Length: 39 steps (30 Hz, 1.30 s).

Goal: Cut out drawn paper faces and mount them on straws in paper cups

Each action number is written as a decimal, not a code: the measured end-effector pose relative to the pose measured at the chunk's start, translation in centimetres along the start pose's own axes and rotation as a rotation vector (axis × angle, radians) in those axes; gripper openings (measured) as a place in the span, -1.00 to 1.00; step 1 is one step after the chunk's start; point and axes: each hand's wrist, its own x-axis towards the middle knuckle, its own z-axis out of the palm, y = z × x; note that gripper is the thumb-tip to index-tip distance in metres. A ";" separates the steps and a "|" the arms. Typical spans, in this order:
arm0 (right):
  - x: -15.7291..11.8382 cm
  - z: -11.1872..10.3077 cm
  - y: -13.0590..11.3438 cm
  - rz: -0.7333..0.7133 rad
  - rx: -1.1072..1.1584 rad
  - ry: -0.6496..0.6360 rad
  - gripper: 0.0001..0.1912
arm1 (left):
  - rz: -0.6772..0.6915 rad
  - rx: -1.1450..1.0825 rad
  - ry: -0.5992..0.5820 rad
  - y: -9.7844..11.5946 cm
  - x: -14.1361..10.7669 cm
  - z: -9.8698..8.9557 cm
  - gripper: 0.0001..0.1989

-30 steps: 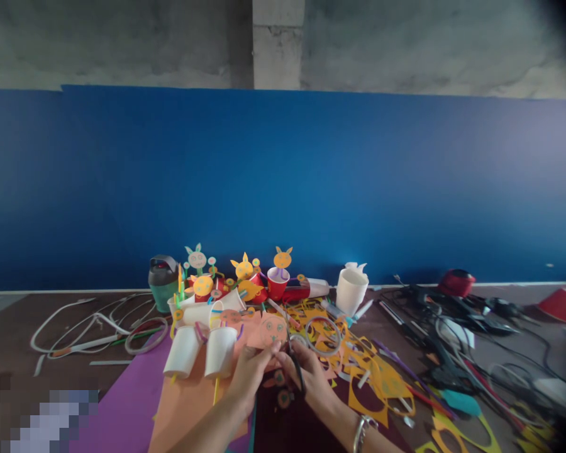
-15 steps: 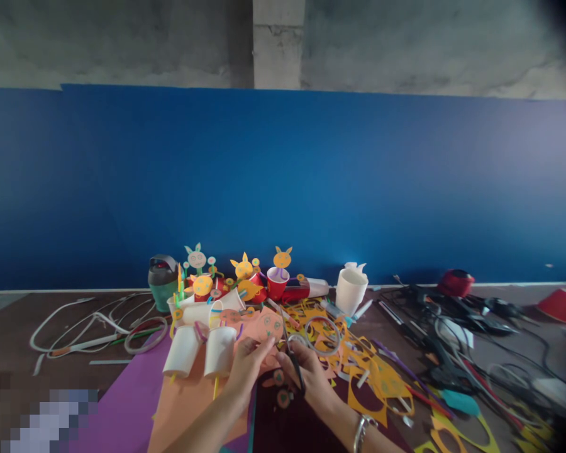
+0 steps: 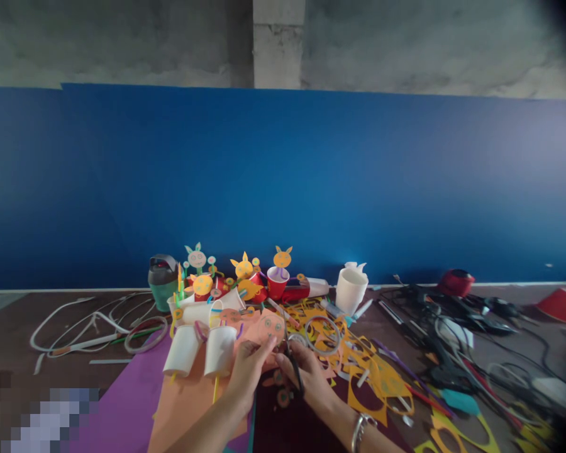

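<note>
— Blue wall (image 3: 283, 182) behind, concrete above it. Brown desk (image 3: 14, 355), crowded along the back edge. Where's the work?

— Mid-desk, at the hands: pink paper (image 3: 271, 323) with a drawn face, in front of a red cup (image 3: 277, 289) near the back edge.

— Grip?

— Left hand (image 3: 249, 362) pinches the paper low down, thumb on top. Right hand (image 3: 309, 371) is wrapped round black scissors (image 3: 291, 358), tips toward the back edge, just beside the paper's right side. Blades parted or not: cannot tell.

— Step in hand?

— Trimming round the drawn face, by my reading. Yellow offcuts (image 3: 387, 376) with cut-out holes lie toward the desk's right side.

— What would the next move call for?

— Judgement only: any further cut wants the left thumb clear of the blades and the paper turned into them, little by little. Thin sheet, probably flexes.

— Anything close by?

— White cup (image 3: 219, 352) left of the left hand, over an orange sheet (image 3: 193, 409) running toward the near edge.
</note>
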 end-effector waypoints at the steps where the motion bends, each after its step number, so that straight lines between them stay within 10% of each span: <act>1: 0.0 0.0 0.0 -0.009 0.009 0.009 -0.52 | -0.007 -0.003 0.011 0.0 -0.1 0.1 -0.57; 39: -0.1 0.7 -1.0 -0.008 0.082 0.014 -0.60 | 0.066 -0.003 0.023 0.1 0.7 -0.7 -0.66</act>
